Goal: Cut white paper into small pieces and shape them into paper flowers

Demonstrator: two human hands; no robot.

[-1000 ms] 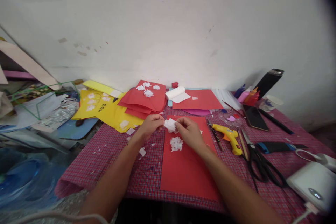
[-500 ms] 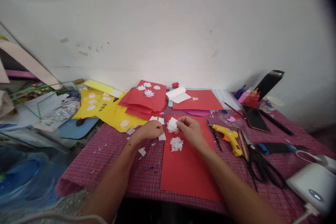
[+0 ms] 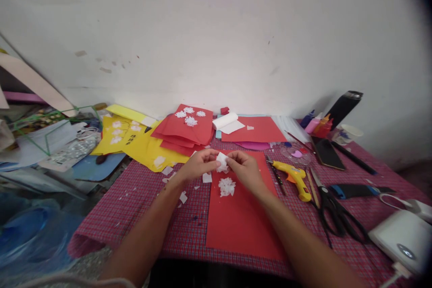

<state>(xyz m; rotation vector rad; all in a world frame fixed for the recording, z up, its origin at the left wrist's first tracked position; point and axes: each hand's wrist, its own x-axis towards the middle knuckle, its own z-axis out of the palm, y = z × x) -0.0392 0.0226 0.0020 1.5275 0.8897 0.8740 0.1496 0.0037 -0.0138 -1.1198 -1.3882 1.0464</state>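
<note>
Between my two hands, over the upper part of a red sheet [image 3: 243, 229], is a small white paper square [image 3: 222, 159]. My right hand [image 3: 245, 168] pinches its right side between thumb and fingers. At the left edge of the same square, the fingertips of my left hand [image 3: 201, 164] are closed on it. Crumpled white paper lies just under the square, partly hidden by my fingers. Below it, a ruffled white paper flower [image 3: 227, 186] sits on the red sheet. Loose white paper pieces [image 3: 207, 177] lie to the left.
Red sheets with white paper flowers [image 3: 191, 121] are stacked behind, beside yellow paper [image 3: 151, 146]. A white paper roll [image 3: 225, 120] lies at the back. To the right are a yellow glue gun [image 3: 293, 177], black scissors [image 3: 332, 211], a cutter [image 3: 354, 190] and a black flask [image 3: 344, 108].
My left hand has moved right and its fingers have come up to the white paper square. The thin white thing seen at its fingertips is no longer visible. My right hand keeps its pinch.
</note>
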